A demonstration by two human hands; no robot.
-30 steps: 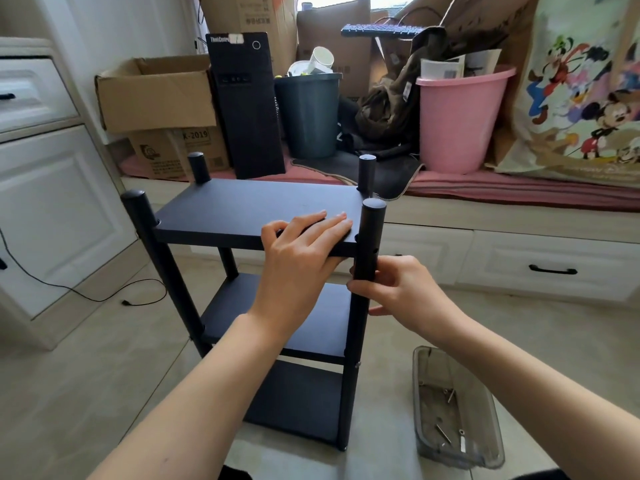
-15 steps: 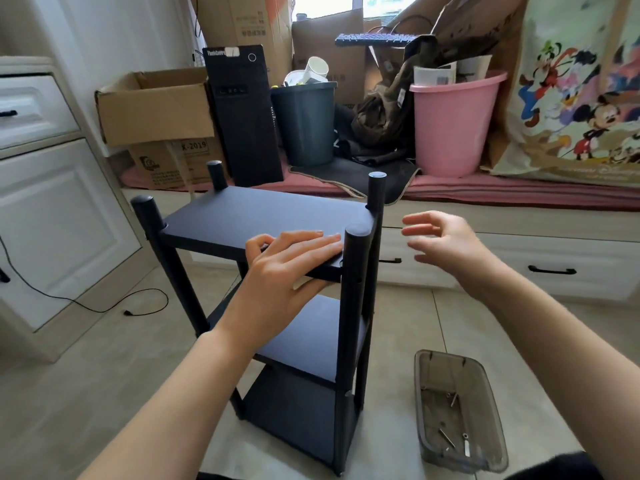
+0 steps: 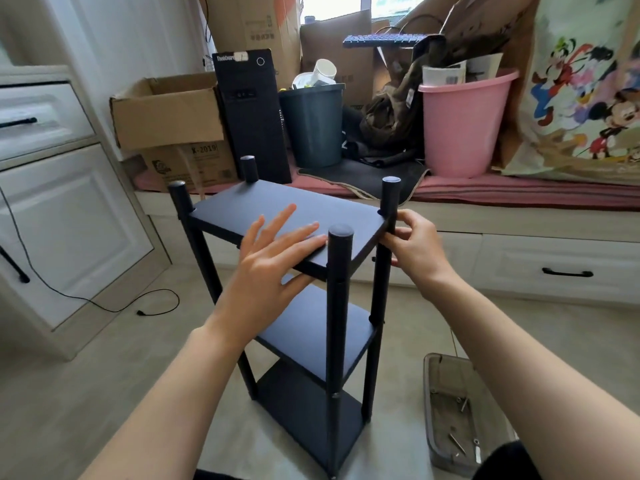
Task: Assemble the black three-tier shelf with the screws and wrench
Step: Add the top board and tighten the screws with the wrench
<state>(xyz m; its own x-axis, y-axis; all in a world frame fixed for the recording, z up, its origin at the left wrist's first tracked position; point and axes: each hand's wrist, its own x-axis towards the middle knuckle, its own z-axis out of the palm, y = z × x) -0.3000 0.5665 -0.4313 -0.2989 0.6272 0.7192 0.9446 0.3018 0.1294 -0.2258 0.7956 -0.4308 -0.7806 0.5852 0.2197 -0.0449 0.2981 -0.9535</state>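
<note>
Pinching at the far right post [image 3: 387, 216], the right hand [image 3: 414, 249] has its fingers curled at the joint just under the top board [image 3: 287, 220]; whether a screw is between them I cannot tell; the left hand [image 3: 268, 271] lies flat with spread fingers on the board's near edge. A second ago the right hand was at the near post [image 3: 337, 306], and the shelf [image 3: 311, 334] has turned on the floor since; so I judge the work has passed to the next corner, and the task is near its end. The posts are round, matte black with flat caps; the three boards are dark and smooth; loose screws [image 3: 457, 441] lie in the clear grey tray [image 3: 433, 410] beside the shelf.
</note>
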